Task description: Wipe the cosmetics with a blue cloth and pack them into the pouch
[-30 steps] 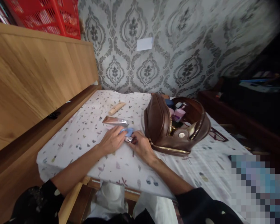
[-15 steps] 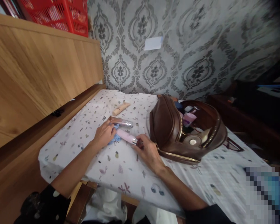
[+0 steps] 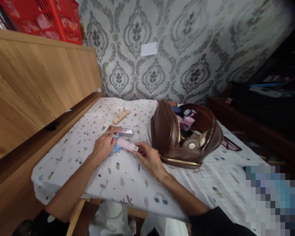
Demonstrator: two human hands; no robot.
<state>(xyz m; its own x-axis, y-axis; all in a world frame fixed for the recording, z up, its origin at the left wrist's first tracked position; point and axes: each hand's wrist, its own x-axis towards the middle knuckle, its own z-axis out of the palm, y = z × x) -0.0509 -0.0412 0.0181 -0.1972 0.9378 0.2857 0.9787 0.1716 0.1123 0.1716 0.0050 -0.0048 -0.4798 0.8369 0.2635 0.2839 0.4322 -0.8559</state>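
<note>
A pink cosmetic tube (image 3: pixel 125 144) with a silver cap lies slantwise between my two hands, just above the tabletop. At its capped end, the fingers of my right hand (image 3: pixel 149 158) are closed. My left hand (image 3: pixel 102 144) grips a crumpled blue cloth (image 3: pixel 116 148), which is pressed against the tube's other end; its fingertips are partly hidden. Right behind the cloth lies a brownish tube with a clear silver cap (image 3: pixel 124 131), close to my left fingers. Farther back is a beige tube (image 3: pixel 121 116), lying flat and apart from both hands.
To the right stands an unzipped brown leather bag (image 3: pixel 164 131) with several cosmetics inside. Glasses (image 3: pixel 232 144) lie beyond it. The table wears a white patterned cloth (image 3: pixel 123 183). A wooden cabinet (image 3: pixel 44 75) borders the left, topped by a red basket (image 3: pixel 66 23). A pixelated patch covers the lower right.
The whole view has shifted, so the table, bag and hands appear farther left. Both hands keep nearly the same hold on the pink tube and the blue cloth.
</note>
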